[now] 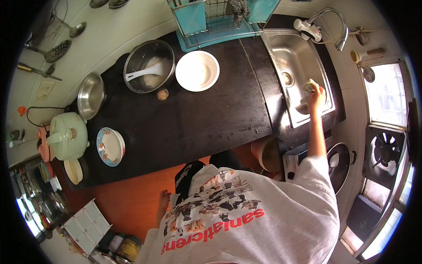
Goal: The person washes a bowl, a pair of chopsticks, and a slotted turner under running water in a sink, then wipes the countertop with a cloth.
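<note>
Over the right part of the steel sink [298, 59], my right hand [317, 97] holds a small greenish-grey wad, perhaps a scrubber [309, 85]; its exact kind is unclear. A grey rounded thing shows in the sink just below that hand. My left hand [165, 197] hangs low beside my shirt, away from the counter; whether it holds anything is hard to tell. On the black counter stand a white bowl [197, 71] and a dark pot [150, 48] with a white rice paddle [145, 72] lying in it.
A teal dish rack [214, 36] stands at the counter's back. Leftward are a steel basin [90, 95], a pale green rice cooker [67, 137], a flowered bowl [111, 147] and a cream dish [73, 171]. A faucet [343, 33] arches by the sink; a bucket [265, 155] stands below the counter.
</note>
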Tool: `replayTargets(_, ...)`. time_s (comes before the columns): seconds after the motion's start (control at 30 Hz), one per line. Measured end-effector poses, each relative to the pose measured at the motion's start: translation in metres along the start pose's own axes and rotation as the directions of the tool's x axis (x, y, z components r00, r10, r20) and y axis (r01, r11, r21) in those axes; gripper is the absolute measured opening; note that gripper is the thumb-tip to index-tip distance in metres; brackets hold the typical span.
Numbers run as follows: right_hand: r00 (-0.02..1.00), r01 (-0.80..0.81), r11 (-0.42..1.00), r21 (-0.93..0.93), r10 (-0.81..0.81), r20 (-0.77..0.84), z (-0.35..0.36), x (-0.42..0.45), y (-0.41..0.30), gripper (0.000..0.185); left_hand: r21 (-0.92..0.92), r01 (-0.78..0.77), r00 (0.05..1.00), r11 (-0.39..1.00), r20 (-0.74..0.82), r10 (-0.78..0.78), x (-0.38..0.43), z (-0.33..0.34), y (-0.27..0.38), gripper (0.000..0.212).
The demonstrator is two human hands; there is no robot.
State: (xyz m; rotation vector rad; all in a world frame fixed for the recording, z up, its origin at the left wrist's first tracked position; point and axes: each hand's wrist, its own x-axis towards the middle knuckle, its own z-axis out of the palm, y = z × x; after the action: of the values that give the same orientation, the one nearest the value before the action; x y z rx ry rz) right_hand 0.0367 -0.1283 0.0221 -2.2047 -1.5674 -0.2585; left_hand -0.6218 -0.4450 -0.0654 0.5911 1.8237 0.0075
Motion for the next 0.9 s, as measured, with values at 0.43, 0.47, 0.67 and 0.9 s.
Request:
replayTargets(0.43,0.355,0.663,0.263,0.701,-0.935,0.016,0.028,-0.256,-0.352,0.031,-0.001,-0.354,0.929,0.935,-0.117,0.351,0.031,0.0,-0.049,0.028)
replayTargets(0.47,0.243,0.713,0.229,0.663,-0.967,0.073,0.038,-0.252,-0.343,0.031,0.001,-0.303,0.948,0.953,-0.095,0.302,0.021,0.0,-0.027,0.028)
replayTargets(0.67,0.508,0.547,0.659,0.516,-0.751,0.422,0.052,-0.144,-0.201,0.035,-0.121,-0.087,0.996,0.989,-0.012,0.086,0.007,-0.01,-0.01,0.03)
replayTargets(0.9,0.916,-0.068,0.963,-0.262,-0.044,-0.398,-0.036,0.022,0.068,0.025,-0.235,-0.027,0.999,0.972,-0.029,0.021,0.02,-0.011,-0.034,0.032)
